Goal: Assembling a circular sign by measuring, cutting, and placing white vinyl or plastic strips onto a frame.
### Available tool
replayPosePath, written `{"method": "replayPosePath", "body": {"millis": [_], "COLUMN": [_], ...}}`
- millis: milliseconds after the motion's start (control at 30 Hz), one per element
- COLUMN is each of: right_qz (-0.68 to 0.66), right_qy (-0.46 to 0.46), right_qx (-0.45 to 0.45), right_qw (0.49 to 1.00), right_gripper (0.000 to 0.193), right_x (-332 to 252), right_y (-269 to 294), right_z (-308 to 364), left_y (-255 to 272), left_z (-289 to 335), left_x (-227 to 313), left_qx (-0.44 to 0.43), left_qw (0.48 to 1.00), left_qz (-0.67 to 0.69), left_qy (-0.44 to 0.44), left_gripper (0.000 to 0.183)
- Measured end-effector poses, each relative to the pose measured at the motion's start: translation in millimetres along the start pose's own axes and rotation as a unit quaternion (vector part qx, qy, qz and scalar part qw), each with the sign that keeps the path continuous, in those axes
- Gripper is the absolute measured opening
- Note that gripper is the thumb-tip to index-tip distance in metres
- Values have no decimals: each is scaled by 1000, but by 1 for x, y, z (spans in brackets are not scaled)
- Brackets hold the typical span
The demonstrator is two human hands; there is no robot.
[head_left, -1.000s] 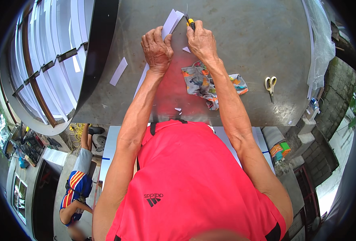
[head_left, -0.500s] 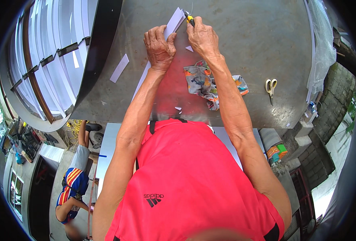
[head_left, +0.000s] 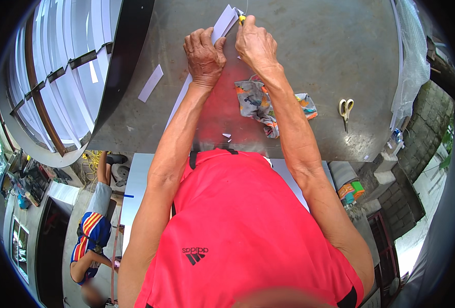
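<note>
A long white strip lies slanting over the grey metal table, its far end showing a split or fold near the blade. Across it my left hand presses down, fingers curled over the strip and thumb along its right side. My right hand is closed around a yellow-and-black utility knife, whose tip is at the strip's far end. Most of the knife's handle is hidden in my fist. Under my right forearm sits a crumpled patterned cloth.
A short white offcut lies left of the strip. Scissors with pale handles rest at the right. Small white scraps are near the table's front edge. A curved rack of white strips stands left; another person works below it.
My right hand has moved slightly up and left with the knife. It now covers most of the triangular scrap beside it. My left hand stays on the strip, whose far end looks more parted.
</note>
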State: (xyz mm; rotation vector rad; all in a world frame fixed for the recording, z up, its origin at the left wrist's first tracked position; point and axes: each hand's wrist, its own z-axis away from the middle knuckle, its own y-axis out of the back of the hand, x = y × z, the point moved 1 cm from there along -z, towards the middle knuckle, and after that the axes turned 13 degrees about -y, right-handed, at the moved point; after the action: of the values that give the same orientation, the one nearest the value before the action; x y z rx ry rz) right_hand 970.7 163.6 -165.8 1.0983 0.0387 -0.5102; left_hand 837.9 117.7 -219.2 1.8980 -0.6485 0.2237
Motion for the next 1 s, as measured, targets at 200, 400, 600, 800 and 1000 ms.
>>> {"method": "replayPosePath", "body": {"millis": [200,400,600,800,1000], "right_qz": [25,0,119,66,94], "right_qy": [-30,-69,-4,300,212], "right_qx": [-17,70,282,137,209], "right_qw": [999,995,952,942,950], "right_gripper": [21,24,43,55,52], "right_x": [12,66,128,127,142], "right_y": [-4,4,22,-45,-30], "right_z": [29,70,109,185,144], "left_y": [1,5,12,5,67], "left_z": [1,-1,1,-13,-38], "left_x": [3,0,13,19,31], "left_qx": [-5,-1,-17,-111,-156], "left_qw": [1000,999,998,992,985], "left_qz": [-8,-23,-35,-56,58], "left_qy": [-4,-30,-46,28,44], "left_gripper": [42,46,46,41,37]}}
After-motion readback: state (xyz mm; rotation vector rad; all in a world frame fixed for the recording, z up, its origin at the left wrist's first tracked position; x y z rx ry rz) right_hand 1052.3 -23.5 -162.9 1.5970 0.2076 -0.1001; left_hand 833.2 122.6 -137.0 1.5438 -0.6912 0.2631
